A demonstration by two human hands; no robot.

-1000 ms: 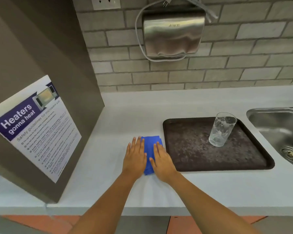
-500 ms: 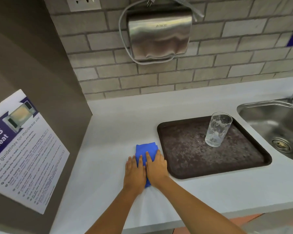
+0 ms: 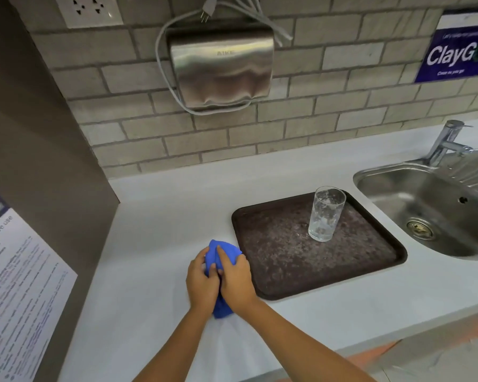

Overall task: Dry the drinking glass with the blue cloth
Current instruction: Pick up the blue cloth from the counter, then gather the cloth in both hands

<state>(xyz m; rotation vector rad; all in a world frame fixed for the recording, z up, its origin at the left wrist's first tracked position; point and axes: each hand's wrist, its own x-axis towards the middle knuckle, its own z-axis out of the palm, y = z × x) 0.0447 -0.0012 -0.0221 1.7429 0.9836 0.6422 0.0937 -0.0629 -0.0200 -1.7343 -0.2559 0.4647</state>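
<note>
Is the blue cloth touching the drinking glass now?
Apart. The head view shows the blue cloth bunched in both hands, with bare tray between it and the drinking glass.

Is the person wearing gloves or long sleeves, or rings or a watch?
No gloves: the left hand and the right hand are both bare. No sleeves show either; both forearms are uncovered all the way to the bottom edge of the picture. I see no watch or bracelet on either wrist and no rings on the fingers that show.
</note>
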